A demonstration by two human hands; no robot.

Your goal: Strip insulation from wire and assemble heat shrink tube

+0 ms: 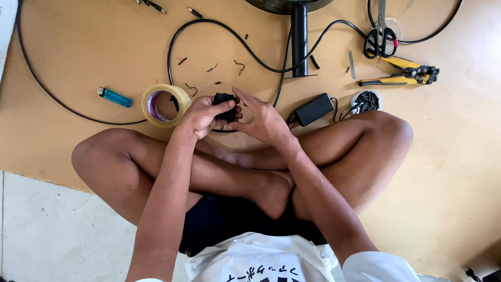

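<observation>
Sitting cross-legged on the floor, the person has kit fanned along the far side within arm's reach, on a tan board (78, 42) laid over the floor. Far left: a blue lighter (115, 97) lying flat, well apart from the hands. Next, a roll of clear tape (166, 105) on its side, just beside the left hand (201, 116), probably parked there for a quick grab. Left hand grip: fingers curled and pressed around a small black block (224, 102), thumb on top, palm turned toward the body; block is off the floor, held just above the crossed shins, centre of scene. Right hand (263, 119) sits just right of it, fingers mostly straight and fanned toward the far side, fingertips touching the block's right edge; it reads as steadying or working the piece, not clamped on it. Whether the thumb pinches anything I can't tell. Both forearms run from near to far, elbows out, wrists converging over the legs. A black cable (209, 31) loops across the far side past a black upright post (299, 39); short offcuts of wire are scattered near it. Right of the hands: a black power adapter (313, 109) flat on the board, then a small round tub of black bits (366, 100). Far right: scissors (380, 39) and yellow-handled wire strippers (399, 73), lying apart from the hands.
</observation>
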